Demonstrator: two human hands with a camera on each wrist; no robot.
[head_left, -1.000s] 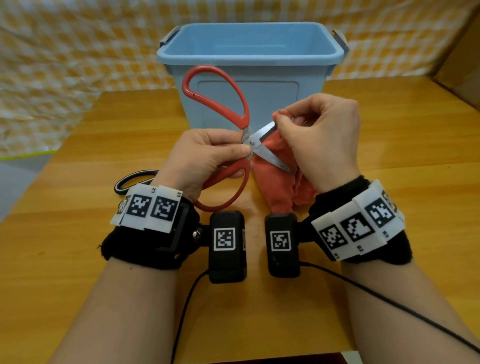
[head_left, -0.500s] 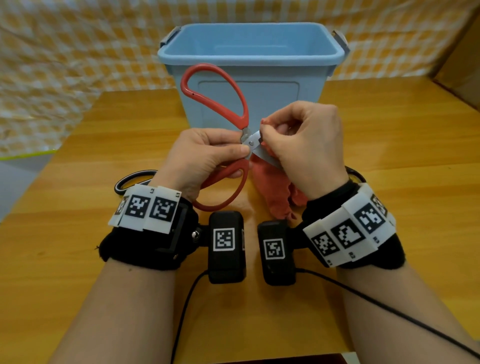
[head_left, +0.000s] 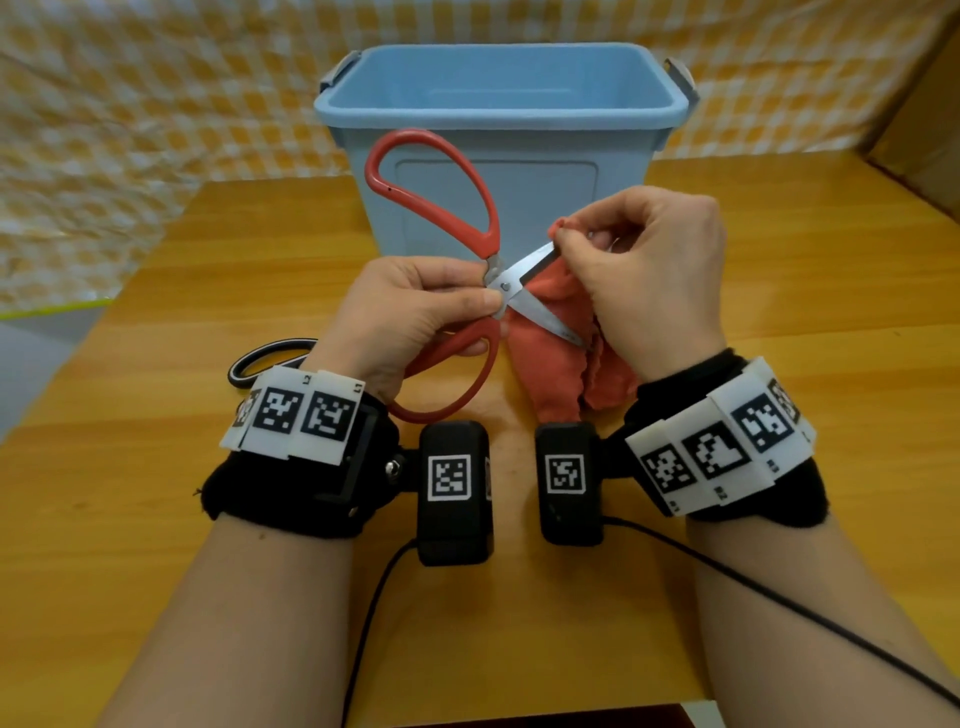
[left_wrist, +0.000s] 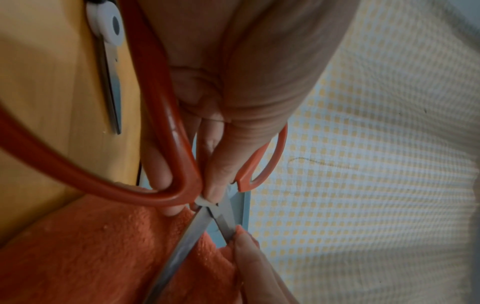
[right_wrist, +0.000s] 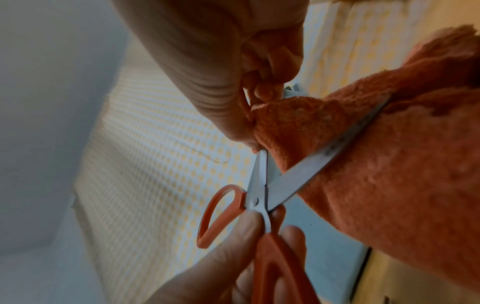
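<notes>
My left hand (head_left: 470, 304) pinches a pair of red-handled scissors (head_left: 434, 208) at the pivot, blades spread open and handles pointing up and toward me. The right hand (head_left: 574, 244) pinches an orange-red cloth (head_left: 550, 364) around the upper blade near its tip; the rest of the cloth hangs down to the table behind the lower blade. In the left wrist view the blades (left_wrist: 182, 236) cross over the cloth (left_wrist: 91, 246). The right wrist view shows the cloth (right_wrist: 376, 164) wrapped over the blade (right_wrist: 298, 174).
A light blue plastic bin (head_left: 498, 117) stands right behind the hands on the wooden table (head_left: 805, 312). A second pair of scissors (head_left: 265, 356) with black-and-white handles lies on the table under my left wrist. Checked fabric hangs behind the table.
The right hand slid the cloth along the upper blade toward the pivot, then back out toward the tip. The left hand kept holding the scissors in place.
</notes>
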